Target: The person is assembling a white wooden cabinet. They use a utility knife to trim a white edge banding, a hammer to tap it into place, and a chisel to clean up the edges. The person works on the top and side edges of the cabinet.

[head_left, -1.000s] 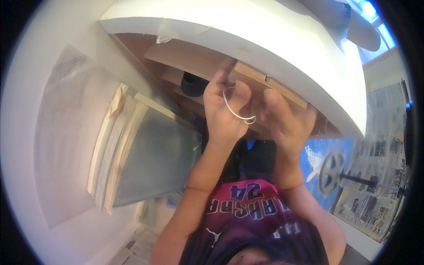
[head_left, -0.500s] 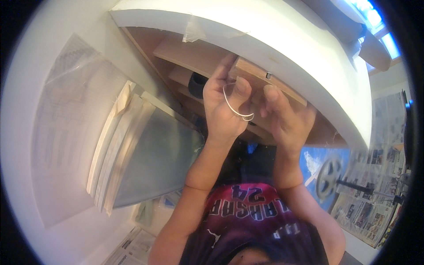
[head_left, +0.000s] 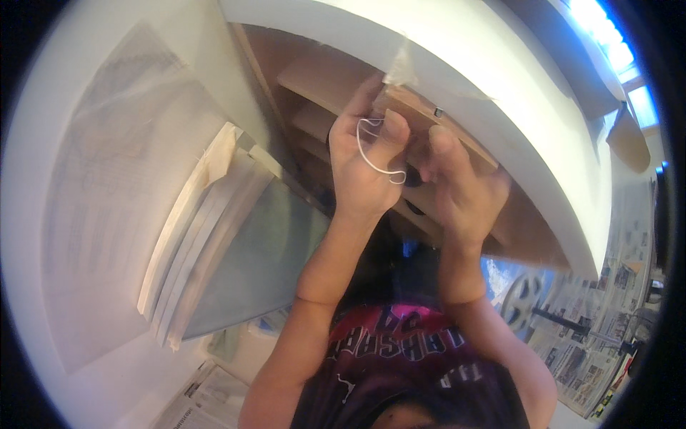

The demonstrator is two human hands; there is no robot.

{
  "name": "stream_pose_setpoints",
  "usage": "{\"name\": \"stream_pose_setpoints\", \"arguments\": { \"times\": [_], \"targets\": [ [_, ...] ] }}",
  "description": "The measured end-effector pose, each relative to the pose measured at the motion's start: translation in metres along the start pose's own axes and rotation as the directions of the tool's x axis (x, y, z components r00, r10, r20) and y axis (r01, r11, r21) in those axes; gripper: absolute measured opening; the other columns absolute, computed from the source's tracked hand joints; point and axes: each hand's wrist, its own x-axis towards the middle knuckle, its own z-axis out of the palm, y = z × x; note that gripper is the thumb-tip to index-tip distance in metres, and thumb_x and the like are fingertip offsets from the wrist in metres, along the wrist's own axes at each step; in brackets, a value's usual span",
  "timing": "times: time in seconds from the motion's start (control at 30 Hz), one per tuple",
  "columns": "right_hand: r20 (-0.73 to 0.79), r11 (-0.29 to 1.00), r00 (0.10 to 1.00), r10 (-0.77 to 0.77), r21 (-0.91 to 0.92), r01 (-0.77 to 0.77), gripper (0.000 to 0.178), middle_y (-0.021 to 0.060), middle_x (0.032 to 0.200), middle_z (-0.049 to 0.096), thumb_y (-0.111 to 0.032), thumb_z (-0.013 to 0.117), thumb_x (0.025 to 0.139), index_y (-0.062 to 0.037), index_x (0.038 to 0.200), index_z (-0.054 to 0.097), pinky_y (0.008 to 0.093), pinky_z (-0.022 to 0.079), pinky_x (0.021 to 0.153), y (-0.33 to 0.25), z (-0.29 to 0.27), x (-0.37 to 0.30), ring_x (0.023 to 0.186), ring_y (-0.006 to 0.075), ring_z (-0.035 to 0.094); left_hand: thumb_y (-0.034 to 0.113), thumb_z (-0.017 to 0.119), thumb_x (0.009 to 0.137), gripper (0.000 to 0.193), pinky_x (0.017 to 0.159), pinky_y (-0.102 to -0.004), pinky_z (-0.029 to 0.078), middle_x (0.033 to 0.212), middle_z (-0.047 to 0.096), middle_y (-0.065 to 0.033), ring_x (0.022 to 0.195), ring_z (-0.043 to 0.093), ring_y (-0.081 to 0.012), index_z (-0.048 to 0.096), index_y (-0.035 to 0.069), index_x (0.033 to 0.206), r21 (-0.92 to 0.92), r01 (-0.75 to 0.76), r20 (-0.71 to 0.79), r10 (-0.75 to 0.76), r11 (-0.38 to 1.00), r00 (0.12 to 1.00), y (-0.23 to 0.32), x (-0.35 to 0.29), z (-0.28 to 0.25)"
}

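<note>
Both hands grip a flat brown wooden board (head_left: 464,137) with a small metal fitting (head_left: 439,112) on its edge. My left hand (head_left: 364,164) is closed round the board's left end, thumb toward me. A thin white cord (head_left: 375,163) loops loosely over that palm and thumb. Round the right end, my right hand (head_left: 468,193) is also closed, its thumb on the near face; its other fingers are partly hidden. The board lies close under the curved rim of a white cabinet (head_left: 500,79), and a clear plastic scrap (head_left: 401,68) on the rim overlaps its left end.
Brown shelves (head_left: 311,84) line the inside of the cabinet. At left, several pale framed panels (head_left: 193,229) lean by a grey sheet (head_left: 257,250) and a wall. A grey spoked wheel (head_left: 522,300) on a dark bar stands at right, near newspaper (head_left: 572,365) sheets.
My view has shifted, so the cabinet and its plastic scrap sit further right. Both hands keep hold of the board, which now lies further left along the rim, behind the scrap.
</note>
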Motion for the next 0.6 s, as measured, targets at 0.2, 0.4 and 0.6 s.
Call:
{"name": "stream_pose_setpoints", "arguments": {
  "times": [0.2, 0.4, 0.6],
  "targets": [
    [0.036, 0.999, 0.999, 0.015, -0.045, -0.014, 0.024, 0.0061, 0.079, 0.065, -0.013, 0.076, 0.088, 0.0073, 0.097, 0.069, 0.0251, 0.048, 0.055, 0.003, 0.015, 0.008, 0.061, 0.0111, 0.059, 0.025, 0.071, 0.092, 0.052, 0.077, -0.0302, 0.056, 0.108, 0.066, -0.012, 0.094, 0.067, -0.0196, 0.05, -0.004, 0.13, -0.009, 0.003, 0.019, -0.003, 1.0, 1.0, 0.01, 0.014, -0.009],
    [0.037, 0.995, 0.998, 0.051, -0.091, -0.048, 0.026, 0.0042, 0.079, 0.065, -0.018, 0.077, 0.087, 0.0065, 0.091, 0.07, 0.0252, 0.046, 0.056, 0.01, 0.035, 0.018, 0.063, 0.0107, 0.059, 0.025, 0.076, 0.088, 0.071, 0.087, -0.0296, 0.054, 0.117, 0.064, -0.0146, 0.105, 0.064, -0.0183, 0.042, -0.01, 0.139, -0.085, 0.01, 0.021, -0.008, 0.996, 1.0, 0.017, 0.028, -0.026],
    [0.111, 0.994, 0.992, 0.06, -0.093, -0.05, 0.023, 0.0038, 0.08, 0.066, -0.017, 0.074, 0.089, -0.0024, 0.106, 0.071, 0.0257, 0.05, 0.06, 0.021, 0.052, 0.027, 0.065, 0.0099, 0.06, 0.023, 0.075, 0.089, 0.067, 0.081, -0.029, 0.054, 0.111, 0.066, -0.0135, 0.096, 0.066, -0.0185, 0.044, -0.008, 0.139, -0.115, -0.031, 0.009, 0.033, 0.993, 0.999, 0.028, 0.046, -0.038]
  ]
}}
